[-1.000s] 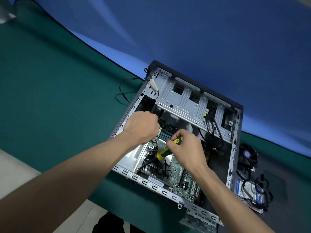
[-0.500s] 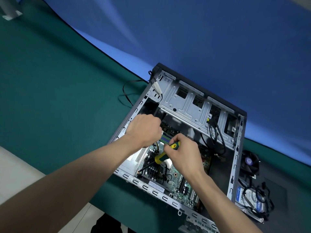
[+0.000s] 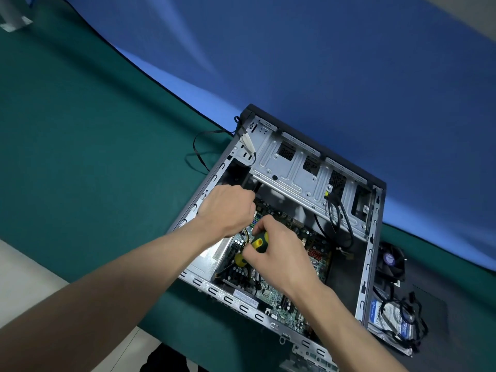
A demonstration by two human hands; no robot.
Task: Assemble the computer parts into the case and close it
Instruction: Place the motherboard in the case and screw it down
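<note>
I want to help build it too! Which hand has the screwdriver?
The right hand grips the yellow and green screwdriver over the motherboard. The left hand is curled beside it inside the case, with no tool showing.

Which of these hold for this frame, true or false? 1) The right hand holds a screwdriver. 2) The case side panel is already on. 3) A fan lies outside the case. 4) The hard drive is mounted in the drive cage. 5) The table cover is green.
1) True: the right hand grips the yellow and green screwdriver over the motherboard.
2) False: the case lies open, its inside showing.
3) True: the fan sits on the table beside the case.
4) False: the hard drive lies outside the case, cables on it.
5) True: the table cover is green.
</note>
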